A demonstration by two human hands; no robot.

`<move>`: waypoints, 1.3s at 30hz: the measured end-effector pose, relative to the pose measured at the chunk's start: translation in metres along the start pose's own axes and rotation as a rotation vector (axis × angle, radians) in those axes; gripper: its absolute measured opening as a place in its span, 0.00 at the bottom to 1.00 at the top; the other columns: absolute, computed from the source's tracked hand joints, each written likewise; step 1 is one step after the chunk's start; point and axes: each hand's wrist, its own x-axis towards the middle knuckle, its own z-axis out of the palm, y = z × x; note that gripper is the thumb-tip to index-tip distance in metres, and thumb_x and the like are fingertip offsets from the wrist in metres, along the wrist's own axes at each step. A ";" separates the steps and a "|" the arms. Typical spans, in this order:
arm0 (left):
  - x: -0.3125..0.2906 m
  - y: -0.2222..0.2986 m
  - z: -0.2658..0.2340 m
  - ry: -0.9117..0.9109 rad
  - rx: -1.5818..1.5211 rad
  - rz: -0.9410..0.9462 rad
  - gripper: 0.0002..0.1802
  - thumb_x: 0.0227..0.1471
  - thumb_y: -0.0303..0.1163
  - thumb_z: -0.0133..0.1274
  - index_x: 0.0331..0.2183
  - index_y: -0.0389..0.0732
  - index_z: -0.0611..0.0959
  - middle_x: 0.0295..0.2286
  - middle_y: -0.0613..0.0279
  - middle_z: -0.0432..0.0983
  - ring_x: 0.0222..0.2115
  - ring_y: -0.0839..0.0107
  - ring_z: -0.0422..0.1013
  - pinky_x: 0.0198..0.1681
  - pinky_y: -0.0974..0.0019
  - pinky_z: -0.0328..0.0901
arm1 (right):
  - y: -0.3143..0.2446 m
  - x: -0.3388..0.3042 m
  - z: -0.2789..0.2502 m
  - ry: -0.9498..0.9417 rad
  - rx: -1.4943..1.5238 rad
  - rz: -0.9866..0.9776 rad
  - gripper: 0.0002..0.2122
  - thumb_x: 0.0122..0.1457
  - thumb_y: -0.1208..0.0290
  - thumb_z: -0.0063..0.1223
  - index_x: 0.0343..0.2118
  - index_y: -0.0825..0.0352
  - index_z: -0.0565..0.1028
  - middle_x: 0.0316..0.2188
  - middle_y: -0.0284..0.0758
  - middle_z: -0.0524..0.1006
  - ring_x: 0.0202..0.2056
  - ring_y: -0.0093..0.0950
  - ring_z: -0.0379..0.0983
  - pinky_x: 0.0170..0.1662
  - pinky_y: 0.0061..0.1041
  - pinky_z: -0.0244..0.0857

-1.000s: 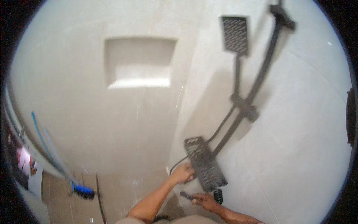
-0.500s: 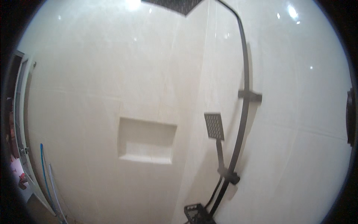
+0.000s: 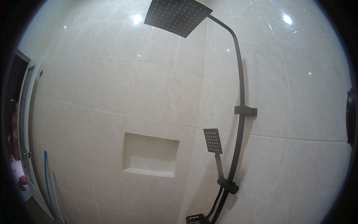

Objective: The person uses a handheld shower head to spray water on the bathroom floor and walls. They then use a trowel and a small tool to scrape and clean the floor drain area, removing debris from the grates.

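Note:
Neither of my hands shows in the head view. Before me stands a black shower set against beige tiles. Its square overhead shower head (image 3: 178,16), dotted with nozzles, hangs at the top. A curved black riser pipe (image 3: 239,82) runs down from it, fixed by a wall bracket (image 3: 246,111). Lower on the pipe, a rectangular hand shower (image 3: 213,141) sits upright in a black holder (image 3: 228,185). At the lower edge is a black slotted fitting (image 3: 197,219), partly cut off.
A recessed wall niche (image 3: 151,154) lies left of the corner. Far left, a white-framed door (image 3: 28,127) stands ajar, with a blue pole (image 3: 47,179) and a pale pole (image 3: 56,194) leaning nearby. A dark object (image 3: 350,117) shows at the right rim.
My view has tilted upward: the whole setting sits lower in the picture, and much more of the overhead shower head shows. The tile joints look sharper. The fixtures themselves have not moved.

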 end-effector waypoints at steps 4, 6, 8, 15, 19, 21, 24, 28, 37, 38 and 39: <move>-0.002 0.001 0.008 0.035 -0.144 -0.255 0.30 0.63 0.31 0.49 0.63 0.32 0.69 0.59 0.43 0.70 0.59 0.53 0.67 0.62 0.53 0.62 | 0.001 -0.003 0.000 0.002 0.016 0.011 0.22 0.65 0.55 0.59 0.57 0.64 0.78 0.36 0.28 0.80 0.39 0.19 0.74 0.46 0.23 0.67; -0.004 0.004 0.011 0.033 -0.135 -0.179 0.31 0.63 0.32 0.49 0.65 0.34 0.66 0.61 0.44 0.67 0.61 0.53 0.65 0.63 0.53 0.60 | 0.002 -0.004 0.000 0.006 0.023 0.017 0.22 0.65 0.55 0.59 0.57 0.64 0.78 0.36 0.27 0.80 0.39 0.19 0.74 0.46 0.23 0.67; -0.005 0.004 0.012 0.025 -0.147 -0.145 0.32 0.63 0.32 0.49 0.65 0.34 0.66 0.61 0.44 0.67 0.61 0.54 0.65 0.63 0.54 0.61 | 0.003 -0.005 0.000 0.005 0.027 0.020 0.22 0.65 0.55 0.59 0.57 0.65 0.78 0.36 0.27 0.80 0.39 0.19 0.74 0.46 0.23 0.67; 0.004 -0.013 0.013 0.021 -0.201 -0.078 0.35 0.62 0.33 0.49 0.67 0.36 0.63 0.62 0.45 0.65 0.60 0.55 0.65 0.62 0.55 0.62 | 0.006 -0.009 -0.001 0.009 0.040 0.028 0.22 0.65 0.56 0.59 0.57 0.65 0.78 0.36 0.27 0.80 0.39 0.19 0.74 0.46 0.23 0.67; 0.005 -0.023 0.017 0.020 -0.261 -0.018 0.36 0.61 0.34 0.49 0.68 0.38 0.62 0.63 0.46 0.64 0.60 0.55 0.64 0.62 0.56 0.62 | 0.007 -0.010 -0.001 0.005 0.047 0.033 0.22 0.65 0.56 0.59 0.57 0.65 0.78 0.36 0.27 0.80 0.39 0.19 0.74 0.46 0.23 0.67; 0.010 -0.034 0.018 0.028 -0.320 0.028 0.37 0.61 0.34 0.49 0.68 0.38 0.62 0.63 0.46 0.63 0.60 0.56 0.64 0.62 0.56 0.62 | 0.008 -0.011 -0.001 0.004 0.054 0.036 0.22 0.65 0.56 0.59 0.57 0.65 0.78 0.36 0.27 0.80 0.38 0.19 0.74 0.46 0.23 0.67; 0.028 -0.064 0.017 -0.098 -0.305 0.068 0.38 0.62 0.35 0.49 0.69 0.40 0.59 0.64 0.46 0.63 0.60 0.57 0.65 0.61 0.57 0.63 | 0.011 -0.012 -0.001 0.004 0.061 0.035 0.22 0.65 0.56 0.59 0.57 0.65 0.78 0.36 0.27 0.80 0.38 0.19 0.74 0.46 0.23 0.67; 0.067 -0.113 0.025 0.089 0.045 0.252 0.28 0.57 0.36 0.52 0.58 0.38 0.70 0.54 0.44 0.71 0.52 0.52 0.70 0.56 0.55 0.66 | 0.026 -0.018 -0.003 -0.002 0.069 0.065 0.22 0.65 0.56 0.59 0.57 0.65 0.78 0.36 0.26 0.80 0.38 0.19 0.74 0.46 0.23 0.67; 0.064 -0.139 0.028 0.228 0.155 -0.039 0.24 0.51 0.37 0.56 0.45 0.29 0.82 0.41 0.34 0.80 0.44 0.43 0.77 0.50 0.49 0.67 | 0.062 -0.024 -0.017 -0.106 0.030 0.150 0.21 0.67 0.66 0.60 0.57 0.74 0.75 0.43 0.35 0.82 0.46 0.23 0.76 0.54 0.23 0.68; 0.067 -0.134 0.026 0.166 0.184 -0.122 0.24 0.52 0.37 0.55 0.46 0.28 0.81 0.40 0.33 0.80 0.43 0.43 0.77 0.49 0.50 0.68 | 0.061 -0.025 -0.018 -0.134 0.013 0.093 0.21 0.67 0.66 0.59 0.57 0.74 0.75 0.43 0.35 0.82 0.46 0.23 0.77 0.54 0.24 0.69; 0.066 -0.131 0.026 0.180 0.177 -0.097 0.24 0.51 0.36 0.55 0.46 0.29 0.81 0.40 0.34 0.80 0.44 0.42 0.77 0.50 0.49 0.67 | 0.060 -0.025 -0.018 -0.134 -0.005 0.067 0.20 0.67 0.67 0.59 0.57 0.73 0.75 0.43 0.35 0.82 0.46 0.23 0.77 0.54 0.25 0.69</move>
